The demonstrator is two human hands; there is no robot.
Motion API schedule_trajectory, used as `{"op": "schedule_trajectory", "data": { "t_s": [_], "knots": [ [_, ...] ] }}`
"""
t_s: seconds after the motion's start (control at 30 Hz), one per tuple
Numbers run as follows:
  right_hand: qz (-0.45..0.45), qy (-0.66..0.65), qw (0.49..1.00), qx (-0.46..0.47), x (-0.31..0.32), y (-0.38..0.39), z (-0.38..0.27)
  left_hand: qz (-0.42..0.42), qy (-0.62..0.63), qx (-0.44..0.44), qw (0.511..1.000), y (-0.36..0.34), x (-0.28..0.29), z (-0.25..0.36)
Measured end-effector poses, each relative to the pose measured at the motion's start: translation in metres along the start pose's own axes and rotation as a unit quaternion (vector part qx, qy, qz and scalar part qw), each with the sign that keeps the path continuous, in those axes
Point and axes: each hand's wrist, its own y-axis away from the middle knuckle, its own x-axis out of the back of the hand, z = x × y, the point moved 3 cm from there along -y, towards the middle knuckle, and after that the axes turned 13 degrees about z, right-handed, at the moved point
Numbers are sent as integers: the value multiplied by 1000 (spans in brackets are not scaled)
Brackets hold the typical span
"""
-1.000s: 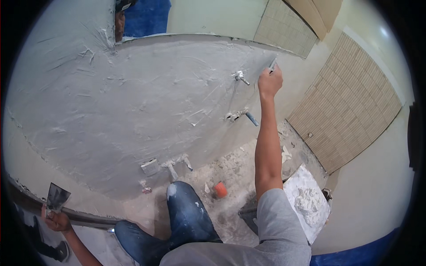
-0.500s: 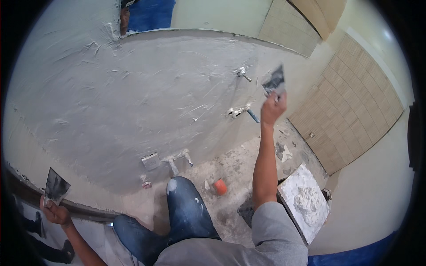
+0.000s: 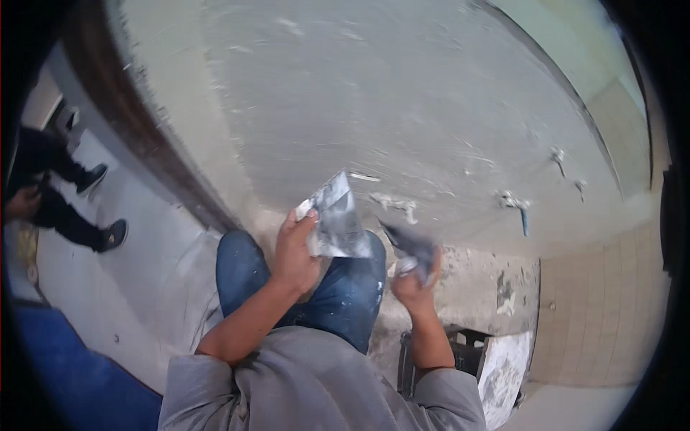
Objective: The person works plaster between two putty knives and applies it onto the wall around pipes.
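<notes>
Now two plastering blades are held before the grey plastered wall [image 3: 402,93].
A flat steel trowel [image 3: 336,219] is gripped by the left hand [image 3: 295,251]; a blurred putty knife [image 3: 407,244] is clenched in the right hand [image 3: 413,284].

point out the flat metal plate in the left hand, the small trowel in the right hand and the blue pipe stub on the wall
flat grey metal plate [image 3: 338,223], head view, middle of its mortar-smeared face
small mortar-caked trowel [image 3: 408,248], head view, blurred blade above the fingers
short blue pipe stub [image 3: 524,221], head view, midway along its length

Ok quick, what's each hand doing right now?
Left hand: closed on a flat metal trowel.
Right hand: closed on a smaller trowel, blurred.
</notes>
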Motion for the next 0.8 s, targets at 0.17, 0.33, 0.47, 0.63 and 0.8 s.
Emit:
{"op": "schedule_trajectory", "data": {
  "t_s": [0.17, 0.33, 0.47, 0.63, 0.8],
  "knots": [
    [-54, -97, 980, 166, -27, 19, -41, 33, 9, -26, 999, 31, 35, 3],
    [-128, 25, 970, 205, -51, 1, -11, 7, 62, -60, 996, 36, 29, 28],
    [-113, 37, 989, 92, -81, -8, 24, 8, -441, -575, 689, 23, 47, 77],
    [13, -422, 777, -468, -87, -6, 17, 71, -195, -318, 925, -6, 75, 84],
    [63, -520, 631, -572, -116, 4, 42, -77, 9, 117, 990, -2, 65, 37]
  ]
}}
